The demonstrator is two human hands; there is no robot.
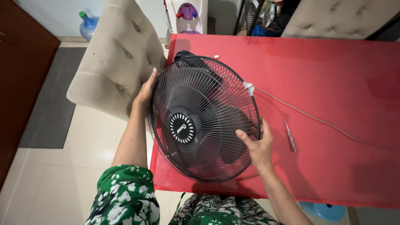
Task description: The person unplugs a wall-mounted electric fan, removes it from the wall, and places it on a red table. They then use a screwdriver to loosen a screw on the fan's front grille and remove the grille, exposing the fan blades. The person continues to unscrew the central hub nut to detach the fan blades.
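While both hands grip it, a black fan [204,118] with a round wire cage rests tilted on the near left part of a red bench [333,83], its front grille facing up toward the camera; the left hand [146,91] presses against the cage's left rim, fingers [153,79] curled around the edge and holding it; the right hand [258,143] clasps the lower right rim, thumb on the grille and fingers wrapped behind the wire; a pale clip [249,87] sits on the cage's upper right edge, and a thin grey cord [325,121] trails from there across the bench to the right; a small screwdriver [290,136] lies on the bench just beside the right hand, not touching it; a beige padded chair [116,54] stands left of the bench, behind the left hand; a water dispenser [187,16] stands beyond the far edge of the bench; green and white patterned clothing [125,196] fills the lower edge of the view.
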